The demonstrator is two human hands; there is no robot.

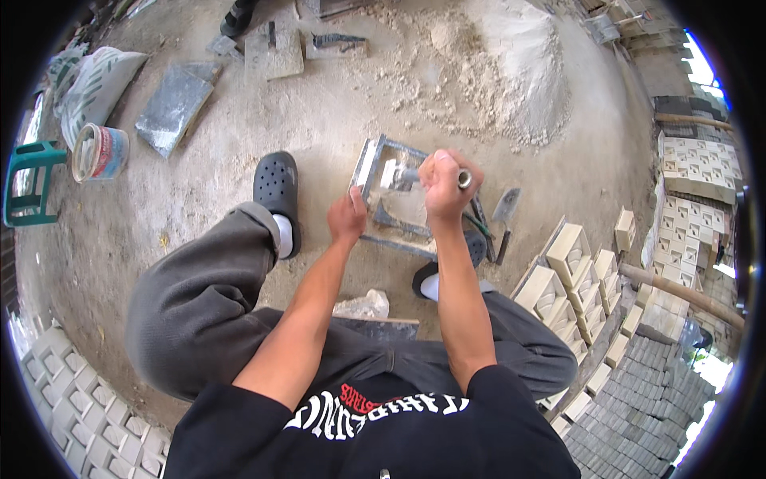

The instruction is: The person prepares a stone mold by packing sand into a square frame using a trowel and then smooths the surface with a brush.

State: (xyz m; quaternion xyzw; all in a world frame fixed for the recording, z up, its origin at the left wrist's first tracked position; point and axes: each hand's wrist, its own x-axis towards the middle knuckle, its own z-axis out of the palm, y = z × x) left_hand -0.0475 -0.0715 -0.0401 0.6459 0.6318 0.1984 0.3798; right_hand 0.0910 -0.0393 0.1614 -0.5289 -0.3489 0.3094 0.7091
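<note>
A square metal mould frame (373, 153) lies on the ground between my feet, with a curved metal insert (396, 223) inside it. At the frame's left edge, my left hand (347, 215) is closed around the rim, thumb on top. Above the frame's right side, my right hand (448, 182) makes a fist round a tool with a tubular handle (464, 179), whose hollow end points right. The tool's pale, flat head (396, 176) reaches over the inside of the frame; its exact kind is unclear. Beside the frame lies a small trowel (506, 204).
A heap of pale powder (527, 72) spreads beyond the frame. Moulded blocks (568, 251) stack at right. Metal plates (274, 52), a grey board (175, 104), a bucket (100, 152) and a green stool (32, 184) stand far left. A pale lump (365, 305) sits near my lap.
</note>
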